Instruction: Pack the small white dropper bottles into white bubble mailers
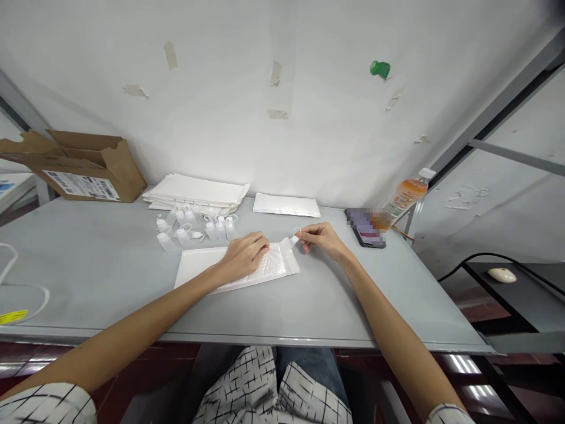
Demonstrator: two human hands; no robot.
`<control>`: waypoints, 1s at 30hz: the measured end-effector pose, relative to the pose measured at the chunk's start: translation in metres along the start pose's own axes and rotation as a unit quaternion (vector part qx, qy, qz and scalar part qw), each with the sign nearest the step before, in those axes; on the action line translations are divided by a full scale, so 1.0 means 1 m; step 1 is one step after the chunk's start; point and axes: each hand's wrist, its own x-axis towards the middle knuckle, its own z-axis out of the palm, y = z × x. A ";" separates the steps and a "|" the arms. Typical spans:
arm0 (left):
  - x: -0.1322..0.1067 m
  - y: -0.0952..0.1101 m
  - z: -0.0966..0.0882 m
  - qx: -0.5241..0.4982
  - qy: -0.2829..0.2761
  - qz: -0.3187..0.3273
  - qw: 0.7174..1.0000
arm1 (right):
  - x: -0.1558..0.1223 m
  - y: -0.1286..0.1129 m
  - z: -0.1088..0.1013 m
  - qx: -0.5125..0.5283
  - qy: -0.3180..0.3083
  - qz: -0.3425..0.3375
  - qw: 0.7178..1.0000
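Note:
A white bubble mailer (200, 260) lies flat on the grey table, its bubble-lined open end pointing right. My left hand (245, 254) rests on top of it with curled fingers, gripping the upper layer near the opening. At that open end, my right hand (321, 238) pinches a small white plastic bottle (293, 241) with a looped cap strap. The bottle is tilted, and its lower part lies at the mailer's mouth. Several similar small bottles (182, 237) stand on the table beyond the mailer's left part, some with looped caps.
Stacked white mailers (198, 189) and a single mailer (286, 205) lie by the wall. An open cardboard box (95, 168) stands at the far left. On the right are a phone (365, 227) and an orange drink bottle (408, 194). A white cable (42, 297) lies at left.

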 end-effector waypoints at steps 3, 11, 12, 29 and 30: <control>0.000 0.004 -0.004 -0.019 0.006 -0.015 1.000 | -0.001 0.000 -0.001 -0.004 -0.018 0.018 1.000; -0.001 0.007 -0.009 -0.037 0.032 -0.029 0.998 | -0.007 -0.003 0.035 -0.067 -0.111 0.010 0.991; -0.001 0.007 -0.009 -0.042 0.035 -0.032 0.998 | -0.007 -0.001 0.041 -0.077 -0.106 -0.008 0.991; 0.001 0.005 -0.012 -0.054 0.048 -0.044 0.996 | -0.005 0.012 0.047 -0.202 -0.081 -0.099 0.971; 0.001 0.004 -0.012 -0.056 0.048 -0.044 0.996 | -0.006 0.013 0.048 -0.205 -0.083 -0.106 0.969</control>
